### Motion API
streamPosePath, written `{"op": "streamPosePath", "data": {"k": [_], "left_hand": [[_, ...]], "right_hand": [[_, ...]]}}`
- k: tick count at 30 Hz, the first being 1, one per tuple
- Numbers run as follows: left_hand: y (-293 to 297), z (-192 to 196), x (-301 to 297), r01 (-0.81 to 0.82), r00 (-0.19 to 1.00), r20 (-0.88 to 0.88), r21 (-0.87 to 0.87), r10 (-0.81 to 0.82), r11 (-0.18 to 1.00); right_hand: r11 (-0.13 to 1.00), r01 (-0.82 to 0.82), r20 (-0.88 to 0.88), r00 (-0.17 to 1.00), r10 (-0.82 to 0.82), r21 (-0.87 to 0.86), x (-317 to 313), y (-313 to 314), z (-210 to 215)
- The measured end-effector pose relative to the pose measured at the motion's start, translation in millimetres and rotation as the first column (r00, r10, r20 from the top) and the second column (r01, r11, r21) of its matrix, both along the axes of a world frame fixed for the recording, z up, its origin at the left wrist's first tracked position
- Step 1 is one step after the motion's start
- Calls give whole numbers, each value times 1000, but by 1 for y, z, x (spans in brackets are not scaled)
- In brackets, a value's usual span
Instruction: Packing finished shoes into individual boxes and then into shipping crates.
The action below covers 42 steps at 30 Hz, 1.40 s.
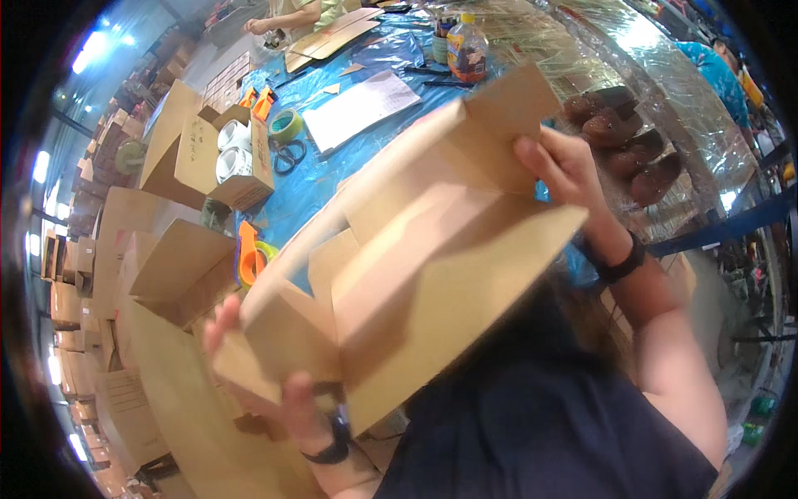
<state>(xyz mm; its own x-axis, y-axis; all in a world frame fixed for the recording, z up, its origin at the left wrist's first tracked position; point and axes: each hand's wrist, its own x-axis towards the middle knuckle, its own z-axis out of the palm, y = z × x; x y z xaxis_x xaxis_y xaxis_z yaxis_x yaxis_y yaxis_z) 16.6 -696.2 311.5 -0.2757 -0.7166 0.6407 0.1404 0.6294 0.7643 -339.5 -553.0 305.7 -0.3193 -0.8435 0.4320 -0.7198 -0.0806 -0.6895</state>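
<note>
A brown cardboard box (pixel 399 274) is held up in front of me, tilted, its flaps spread so that I look into its bare inside. My left hand (pixel 301 412) grips the lower left end, fingers round the outer side and thumb near the side flap. At the upper right end, my right hand (pixel 567 170) clasps the raised end flap between thumb and fingers. Each wrist wears a dark band. Parts of the fingers are hidden behind the cardboard, and the left hand is slightly blurred.
Behind the box, a blue-covered table (pixel 332 179) carries papers (pixel 362 108), scissors (pixel 288 156), green tape (pixel 285 125), an orange tape dispenser (pixel 249 254) and a bottle (pixel 467 50). An open carton (pixel 247 187) with white rolls stands left. Brown rounded objects (pixel 613 129) lie right. Another person (pixel 291 17) works beyond.
</note>
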Motion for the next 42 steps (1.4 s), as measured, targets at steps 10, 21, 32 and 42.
{"op": "streamPosePath", "data": {"k": [10,21,32,42], "left_hand": [[-39,-57,25,138,985,29,461,-170,877],[-27,-55,-11,-244,729,672,79,129,967],[-10,6,-34,63,549,817,-248,174,967],[-9,47,-42,-50,681,715,261,-158,964]], "right_hand": [[985,-146,-517,839,171,89,82,-46,13],[873,144,-45,981,-186,-467,8,-52,-8],[932,-304,138,950,281,195,4,-79,-28],[936,-232,-384,916,119,-264,-17,-36,7]]}}
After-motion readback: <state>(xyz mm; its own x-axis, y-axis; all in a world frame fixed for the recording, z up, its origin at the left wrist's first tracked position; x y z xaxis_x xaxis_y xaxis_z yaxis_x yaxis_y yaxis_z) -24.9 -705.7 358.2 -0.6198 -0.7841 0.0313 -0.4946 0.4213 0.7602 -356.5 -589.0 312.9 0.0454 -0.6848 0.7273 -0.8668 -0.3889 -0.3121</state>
